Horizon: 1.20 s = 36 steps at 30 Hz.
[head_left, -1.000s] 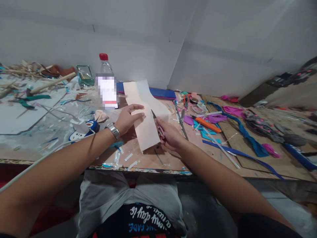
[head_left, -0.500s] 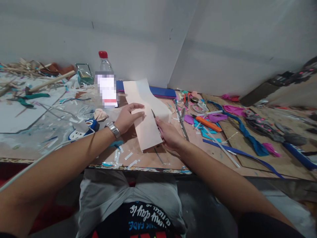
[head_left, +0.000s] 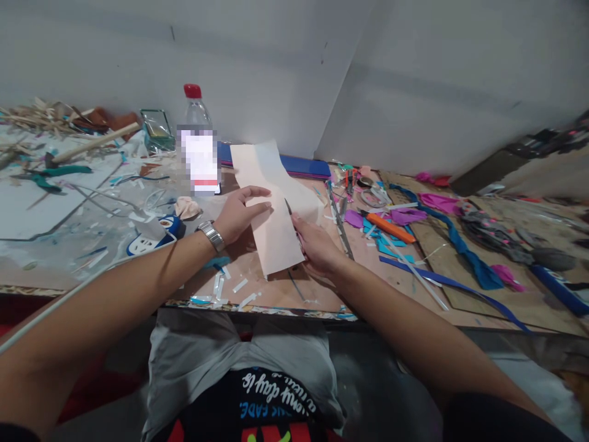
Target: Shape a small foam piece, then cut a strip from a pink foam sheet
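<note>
A cream sheet of paper [head_left: 276, 236] is held up over the table, its far part curling away to the right. My left hand [head_left: 239, 212], with a metal watch on the wrist, grips the sheet's left edge, thumb and fingers lying on its face. On the right edge, my right hand [head_left: 317, 242] is closed around the handles of a pair of scissors [head_left: 288, 207]. The dark blade shows against the paper; the handles are mostly hidden by the fingers.
A red-capped bottle [head_left: 194, 107] stands behind a lit phone [head_left: 200, 159]. A power strip [head_left: 156, 236] lies left. Right are an orange utility knife [head_left: 389, 227], a blue strip [head_left: 453, 288] and purple scraps. Pliers [head_left: 59, 175] rest far left; a blue folder [head_left: 306, 167] lies behind the paper.
The view has tilted slightly, so things sit a little higher in it. Both hands keep their hold on the paper and scissors, nearly unmoved.
</note>
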Tool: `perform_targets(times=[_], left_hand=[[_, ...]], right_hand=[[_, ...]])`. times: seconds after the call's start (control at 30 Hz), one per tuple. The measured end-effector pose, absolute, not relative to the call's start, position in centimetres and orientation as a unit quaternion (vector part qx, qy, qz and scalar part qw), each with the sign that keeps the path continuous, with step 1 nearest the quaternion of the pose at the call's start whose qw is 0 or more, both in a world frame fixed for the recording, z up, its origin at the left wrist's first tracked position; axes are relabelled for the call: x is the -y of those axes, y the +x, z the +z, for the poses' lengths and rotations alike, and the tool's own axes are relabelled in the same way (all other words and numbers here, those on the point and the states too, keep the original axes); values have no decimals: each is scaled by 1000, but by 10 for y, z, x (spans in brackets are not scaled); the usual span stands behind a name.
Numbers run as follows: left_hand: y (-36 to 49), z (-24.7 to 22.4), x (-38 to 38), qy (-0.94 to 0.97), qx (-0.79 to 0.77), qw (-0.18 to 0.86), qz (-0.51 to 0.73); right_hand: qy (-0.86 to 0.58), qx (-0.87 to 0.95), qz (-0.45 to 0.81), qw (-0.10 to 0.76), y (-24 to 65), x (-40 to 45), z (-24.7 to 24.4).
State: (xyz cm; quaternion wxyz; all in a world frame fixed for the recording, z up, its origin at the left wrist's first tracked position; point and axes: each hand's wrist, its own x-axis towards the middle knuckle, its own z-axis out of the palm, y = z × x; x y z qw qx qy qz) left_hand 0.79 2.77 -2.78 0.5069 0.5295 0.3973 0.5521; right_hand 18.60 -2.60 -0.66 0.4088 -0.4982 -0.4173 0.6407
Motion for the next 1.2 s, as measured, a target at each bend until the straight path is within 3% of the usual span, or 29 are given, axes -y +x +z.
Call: perform_targets(times=[0.2,0.53,1.2], left_hand=[[7,-29,-29,538,-400,497,550],[8,-27,-28,523,-395,516,552],[6,-29,-29,517,-406,521,544]], right_hand=[[-522,413,639,386,185,29,-1],[-458,385,674,433,183,27,-8],[-488,355,652,458,182,26,-8]])
